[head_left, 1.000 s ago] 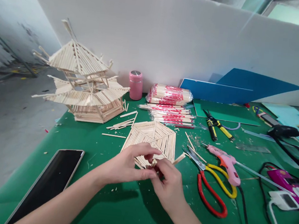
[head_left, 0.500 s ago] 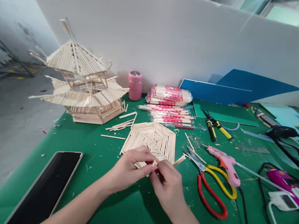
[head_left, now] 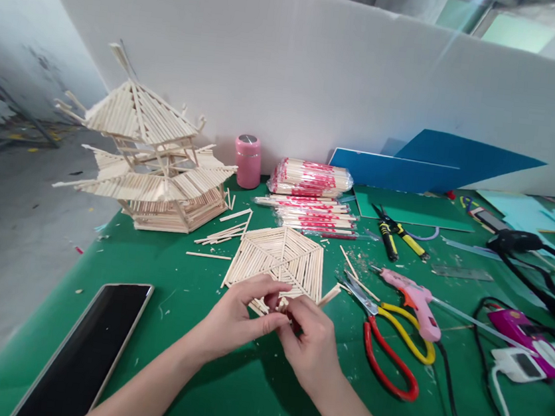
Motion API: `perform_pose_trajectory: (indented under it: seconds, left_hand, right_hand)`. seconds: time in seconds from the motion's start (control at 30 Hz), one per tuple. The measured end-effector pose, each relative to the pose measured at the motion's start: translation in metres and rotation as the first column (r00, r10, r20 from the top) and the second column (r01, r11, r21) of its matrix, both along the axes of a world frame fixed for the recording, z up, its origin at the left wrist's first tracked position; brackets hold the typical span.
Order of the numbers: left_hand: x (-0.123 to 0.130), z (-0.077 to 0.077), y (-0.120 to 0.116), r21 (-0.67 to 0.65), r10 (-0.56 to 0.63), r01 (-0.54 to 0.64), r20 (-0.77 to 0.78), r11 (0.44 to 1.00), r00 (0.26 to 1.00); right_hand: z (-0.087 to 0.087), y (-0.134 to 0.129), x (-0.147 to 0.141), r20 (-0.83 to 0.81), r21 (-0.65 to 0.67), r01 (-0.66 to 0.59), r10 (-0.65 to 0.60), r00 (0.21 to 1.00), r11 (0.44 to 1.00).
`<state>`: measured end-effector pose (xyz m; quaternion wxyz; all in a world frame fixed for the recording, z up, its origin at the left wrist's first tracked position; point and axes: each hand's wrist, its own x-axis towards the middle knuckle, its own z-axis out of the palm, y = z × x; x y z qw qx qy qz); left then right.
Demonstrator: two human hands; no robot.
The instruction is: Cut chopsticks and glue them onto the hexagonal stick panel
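Observation:
My left hand and my right hand meet at the near edge of a many-sided panel of wooden sticks. Between their fingertips is a small bundle of short wooden sticks, mostly covered by the fingers. My left thumb and forefinger curl around its left side. The right thumb and fingers pinch it from the other side. Beyond my right fingers, a short stick piece projects from the panel's right corner. Scissors with red and yellow handles lie open to the right.
A stick-built pavilion stands back left, beside a pink flask. Wrapped chopstick packs lie at the back. A phone is near left. To the right are pliers, a corded pink glue gun and a power strip.
The small stick bundle has turned and sits slightly lower between my fingertips. My left fingers have shifted around it. The whole view has moved slightly.

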<state>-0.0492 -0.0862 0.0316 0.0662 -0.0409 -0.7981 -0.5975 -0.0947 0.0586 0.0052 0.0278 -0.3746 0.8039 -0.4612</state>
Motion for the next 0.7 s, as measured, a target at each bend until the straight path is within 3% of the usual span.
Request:
perform_pose_trajectory:
  seconds: [0.27, 0.37, 0.43, 0.57, 0.7]
  left_hand:
    - [0.002, -0.005, 0.012, 0.087, 0.094, -0.094, 0.006, 0.992, 0.996]
    - [0.001, -0.008, 0.011, 0.104, 0.104, -0.105, 0.015, 0.989, 0.995]
    - [0.000, -0.012, 0.010, 0.080, 0.104, -0.105, 0.021, 0.991, 0.994]
    - [0.001, -0.017, 0.007, 0.010, 0.071, -0.071, 0.035, 0.997, 0.997]
    - [0.005, -0.018, 0.005, -0.004, 0.066, -0.066, 0.026, 0.998, 0.997]
  right_hand:
    - [0.003, 0.000, 0.004, 0.004, 0.028, 0.013, -0.013, 1.000, 1.000]
    - [0.004, 0.017, 0.004, 0.021, 0.058, 0.030, -0.031, 0.999, 0.998]
    - [0.000, 0.042, -0.001, 0.019, 0.121, 0.118, -0.121, 0.992, 0.986]
    - [-0.018, 0.112, -0.021, -0.144, 0.253, 0.433, -0.408, 0.901, 0.865]
    - [-0.036, 0.167, -0.042, -0.430, 0.406, 0.571, -0.402, 0.808, 0.714]
